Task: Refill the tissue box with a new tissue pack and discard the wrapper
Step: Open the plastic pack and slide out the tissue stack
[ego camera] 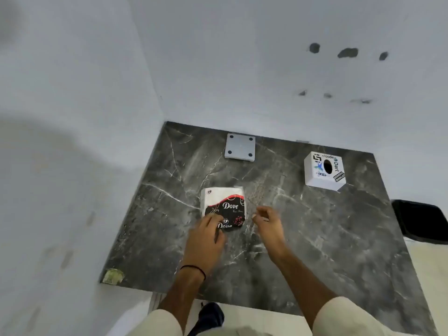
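Observation:
A wrapped tissue pack [224,204], white with a black and red "Dove" label, lies flat on the dark marble counter [303,226]. My left hand [206,235] rests on the pack's near edge, fingers spread over the label. Just to the right of the pack, my right hand [266,220] hovers with its fingers loosely curled and nothing visible in them. The white cube tissue box [323,172], covered in stickers and with an oval hole on top, stands at the back right of the counter, well away from both hands.
A grey square base plate [240,147] with four dark dots lies at the back by the wall. White walls close the counter at the left and rear. A black bin [421,221] sits off the right edge. A yellowish scrap [112,276] marks the near left corner.

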